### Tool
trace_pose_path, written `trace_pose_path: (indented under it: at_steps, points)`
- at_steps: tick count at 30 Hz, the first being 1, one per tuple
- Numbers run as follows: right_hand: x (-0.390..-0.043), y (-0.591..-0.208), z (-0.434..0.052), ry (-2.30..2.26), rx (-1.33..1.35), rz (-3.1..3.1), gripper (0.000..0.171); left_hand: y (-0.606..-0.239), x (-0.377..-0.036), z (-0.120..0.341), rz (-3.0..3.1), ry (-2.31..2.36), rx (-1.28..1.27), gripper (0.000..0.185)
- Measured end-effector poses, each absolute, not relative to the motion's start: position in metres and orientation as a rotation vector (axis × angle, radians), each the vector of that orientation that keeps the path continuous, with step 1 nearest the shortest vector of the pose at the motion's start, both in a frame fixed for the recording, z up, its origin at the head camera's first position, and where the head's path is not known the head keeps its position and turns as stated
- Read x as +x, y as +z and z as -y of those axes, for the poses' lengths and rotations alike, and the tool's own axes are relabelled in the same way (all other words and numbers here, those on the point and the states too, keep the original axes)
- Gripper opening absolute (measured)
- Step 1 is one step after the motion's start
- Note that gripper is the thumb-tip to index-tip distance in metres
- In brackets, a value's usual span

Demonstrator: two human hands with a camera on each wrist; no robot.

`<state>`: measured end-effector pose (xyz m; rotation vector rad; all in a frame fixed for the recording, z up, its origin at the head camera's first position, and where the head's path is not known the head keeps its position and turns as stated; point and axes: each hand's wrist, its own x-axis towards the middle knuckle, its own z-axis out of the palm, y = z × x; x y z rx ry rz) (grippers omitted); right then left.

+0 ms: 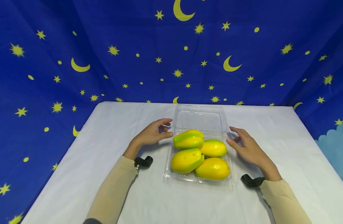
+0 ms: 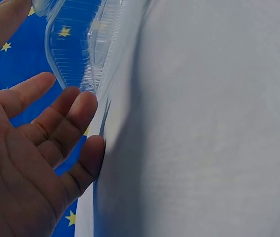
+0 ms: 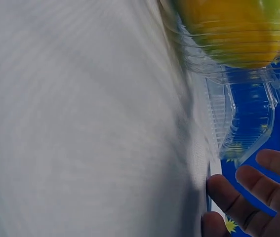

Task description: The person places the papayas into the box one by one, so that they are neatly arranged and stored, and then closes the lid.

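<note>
Presently, a clear plastic clamshell container [image 1: 171, 161] is sitting near the middle of a white-covered table [image 1: 76, 174], its hinged lid [image 1: 199, 119] lying open and flat on the far side. Four yellow-green mangoes [image 1: 186, 160] are resting in the tray, packed against one another in two rows.

The left hand [image 1: 151, 133] is hovering just beside the tray's far left corner, fingers relaxed and slightly spread, gripping nothing; the left wrist view is showing the fingertips [image 2: 83, 106] near the ribbed plastic edge [image 2: 75, 54], and contact cannot be confirmed. The right hand [image 1: 245, 146] is mirroring it on the far right side, fingers loose and parted, also holding nothing; the right wrist view is showing its fingers [image 3: 251, 190] close to the lid's corner [image 3: 248, 123], with a mango [image 3: 238, 29] bulging against the tray wall.

Assessment: both hands appear to be reaching for the lid at the hinge line, so closing looks to be the step in hand. Doing it well is likely calling for an even grasp at both lid corners, so the thin plastic is folding squarely over the hinge rather than twisting. The far-row fruit is standing high, so the lid may be needing gentle downward pressure along the rim, with care that the tray is not sliding on the cloth.
</note>
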<state>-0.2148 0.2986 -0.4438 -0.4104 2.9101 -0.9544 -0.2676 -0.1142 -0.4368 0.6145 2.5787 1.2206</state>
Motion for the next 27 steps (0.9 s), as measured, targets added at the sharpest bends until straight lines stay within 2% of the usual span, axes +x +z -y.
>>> trace_pose_path:
  at_steps: [6,27]
  points:
    - [-0.2155,-0.4424,-0.2971,-0.939,-0.438,-2.897,0.068,-0.4393,-0.269,0.113,-2.57,1.21,0.622,0.076]
    - [-0.2149,-0.4466,-0.2936,-0.964,-0.497,-2.935,0.065,-0.4383,-0.2701,0.1123,-2.535,1.204,0.652,0.076]
